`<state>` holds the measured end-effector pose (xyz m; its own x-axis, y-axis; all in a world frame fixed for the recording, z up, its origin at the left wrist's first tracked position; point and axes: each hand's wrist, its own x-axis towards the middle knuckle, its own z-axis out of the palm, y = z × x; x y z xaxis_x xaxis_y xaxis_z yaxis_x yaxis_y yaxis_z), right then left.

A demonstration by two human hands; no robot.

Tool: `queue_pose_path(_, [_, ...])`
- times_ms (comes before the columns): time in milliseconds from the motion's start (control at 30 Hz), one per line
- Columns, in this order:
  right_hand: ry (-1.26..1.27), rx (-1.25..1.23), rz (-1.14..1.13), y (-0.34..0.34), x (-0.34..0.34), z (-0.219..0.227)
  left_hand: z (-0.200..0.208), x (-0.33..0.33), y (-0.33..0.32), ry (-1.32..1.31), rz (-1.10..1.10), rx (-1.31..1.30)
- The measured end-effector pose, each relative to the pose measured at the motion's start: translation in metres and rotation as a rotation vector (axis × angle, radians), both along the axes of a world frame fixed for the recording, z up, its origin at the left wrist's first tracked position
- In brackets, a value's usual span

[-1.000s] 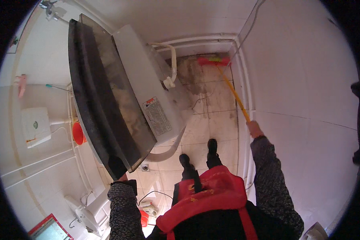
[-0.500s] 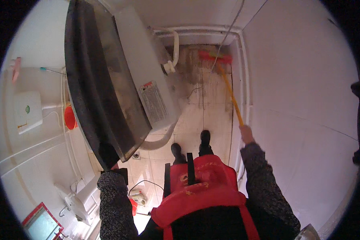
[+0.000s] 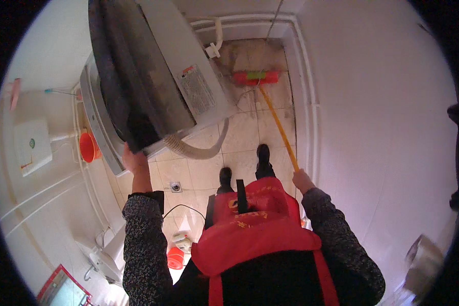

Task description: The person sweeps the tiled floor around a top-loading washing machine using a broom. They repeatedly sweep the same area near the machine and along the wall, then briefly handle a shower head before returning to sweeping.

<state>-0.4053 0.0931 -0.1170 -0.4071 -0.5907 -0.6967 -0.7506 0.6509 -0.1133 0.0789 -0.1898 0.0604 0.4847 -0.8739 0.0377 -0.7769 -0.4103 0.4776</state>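
A grey-white washing machine (image 3: 209, 99) with a dark see-through lid (image 3: 155, 76) fills the upper left. At the lid's near corner, my left hand (image 3: 135, 162) is closed round the edge; its fingertips are partly hidden. My right hand (image 3: 303, 180) is wrapped round the end of a broom's yellow handle (image 3: 280, 127). The broom's red-and-green head (image 3: 256, 77) lies on the dirty, stained tiles between the machine and the right wall. A ribbed grey drain hose (image 3: 196, 152) curves from under the machine, close to my left hand.
White pipes (image 3: 307, 76) run along the far and right walls. A floor drain (image 3: 175, 187) lies ahead of my left forearm. An orange bucket (image 3: 89, 148) stands at the left, and a red pail (image 3: 175, 258) sits near a pale jug (image 3: 182, 243). A sink (image 3: 99, 257) is at the lower left.
The broom head has come nearer to me and left, and my right hand has drawn back slightly. The machine's near end has shifted away from me with my left hand, showing its top rim.
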Motion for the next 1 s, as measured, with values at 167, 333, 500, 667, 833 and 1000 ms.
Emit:
queue_pose_path(167, [-0.036,0.114,0.018,0.116,0.034,0.021,-0.005,0.002,0.003,0.174,-0.025,0.025])
queue_pose_path(333, [-0.039,0.184,0.872,0.251,0.078,0.005,0.001,-0.004,0.008,-0.021,-0.147,-0.033])
queue_pose_path(500, [-0.060,0.195,-0.299,0.336,0.140,0.028,0.010,-0.009,0.009,-0.117,-0.222,-0.026])
queue_pose_path(667, [-0.044,0.093,-0.363,0.299,0.148,0.053,0.015,-0.011,0.012,-0.123,-0.247,-0.042])
queue_pose_path(833, [-0.200,-0.139,-0.427,0.178,0.103,0.024,0.015,-0.013,0.011,-0.099,-0.224,-0.016])
queue_pose_path(1000, [-0.384,-0.136,-0.802,0.126,0.079,-0.001,0.014,-0.013,0.010,-0.113,-0.216,-0.021])
